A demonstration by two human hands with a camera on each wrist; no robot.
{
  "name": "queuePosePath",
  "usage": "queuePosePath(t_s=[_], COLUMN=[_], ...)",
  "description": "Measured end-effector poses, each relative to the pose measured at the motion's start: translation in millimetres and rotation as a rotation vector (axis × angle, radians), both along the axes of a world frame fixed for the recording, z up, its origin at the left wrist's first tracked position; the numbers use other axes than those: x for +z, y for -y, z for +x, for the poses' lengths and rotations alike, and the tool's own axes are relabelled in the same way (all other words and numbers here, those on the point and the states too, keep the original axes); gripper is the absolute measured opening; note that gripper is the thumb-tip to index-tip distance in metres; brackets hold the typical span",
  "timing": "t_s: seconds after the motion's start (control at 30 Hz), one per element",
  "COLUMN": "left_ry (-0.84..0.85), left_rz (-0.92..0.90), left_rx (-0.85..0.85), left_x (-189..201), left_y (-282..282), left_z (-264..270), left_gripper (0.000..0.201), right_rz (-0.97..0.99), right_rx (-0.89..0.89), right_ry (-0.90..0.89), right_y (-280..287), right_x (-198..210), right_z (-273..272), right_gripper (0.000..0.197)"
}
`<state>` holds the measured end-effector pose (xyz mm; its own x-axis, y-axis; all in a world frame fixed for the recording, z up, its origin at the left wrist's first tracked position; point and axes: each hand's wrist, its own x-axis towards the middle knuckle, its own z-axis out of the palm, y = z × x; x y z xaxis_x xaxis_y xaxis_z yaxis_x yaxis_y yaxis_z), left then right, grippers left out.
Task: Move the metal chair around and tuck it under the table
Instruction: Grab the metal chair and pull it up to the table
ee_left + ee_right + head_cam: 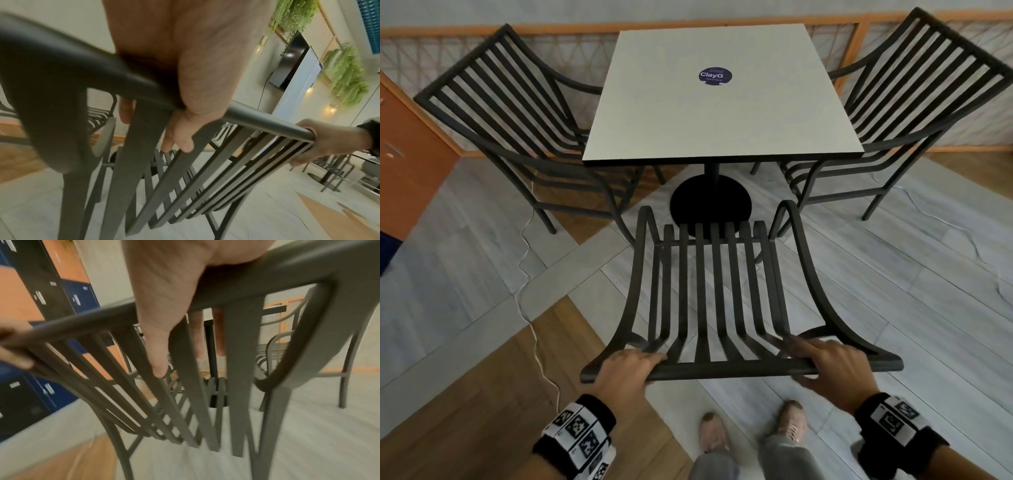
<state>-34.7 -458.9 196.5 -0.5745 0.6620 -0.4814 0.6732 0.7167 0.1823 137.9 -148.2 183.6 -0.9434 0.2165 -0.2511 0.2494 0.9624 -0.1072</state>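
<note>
Both hands, left hand (625,368) and right hand (830,363), grasp the top rail of the metal chair (717,301), which faces the near edge of the table (722,99), apparently not yet tucked. Next: push straight forward, clearing the pedestal base (710,205).

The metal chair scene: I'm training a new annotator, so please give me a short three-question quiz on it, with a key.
1. True or false: both hands hold the top rail of the metal chair.
2. Multiple choice: the round sticker lies on A) the floor, B) the table, C) a chair seat.
3. Fill in: besides the held chair, ___ other chairs stand at the table.

Key:
1. True: the left hand and the right hand each curl over the rail.
2. B.
3. Two: the chair on the left and the chair on the right.
</note>
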Motion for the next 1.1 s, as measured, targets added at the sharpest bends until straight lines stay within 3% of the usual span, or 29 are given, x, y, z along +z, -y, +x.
queuePosePath(t_s=[0.13, 0.43, 0.6, 1.1], left_ry=[-0.051, -0.113, -0.169, -0.163], left_rz=[-0.12, -0.102, -0.145, -0.135], left_rx=[-0.07, -0.009, 0.023, 0.159], left_x=[-10.2, -2.6, 1.6, 1.5], left_y=[-16.2, -35.5, -51.5, -98.2], left_z=[-9.1, -49.0, -71.2, -145.4], left_gripper=[0.055, 0.058, 0.045, 0.016], right_rz=[0.11, 0.174, 0.188, 0.161], right_rx=[-0.006, 0.01, 0.025, 0.061], right_ry=[0.15, 0.119, 0.111, 0.144], right_y=[-11.9, -34.0, -46.3, -82.7], right_x=[4.2, -3.9, 1.1, 15.8], right_z=[-8.1, -53.3, -83.0, -160.3], right_gripper=[0.033, 0.023, 0.013, 0.016])
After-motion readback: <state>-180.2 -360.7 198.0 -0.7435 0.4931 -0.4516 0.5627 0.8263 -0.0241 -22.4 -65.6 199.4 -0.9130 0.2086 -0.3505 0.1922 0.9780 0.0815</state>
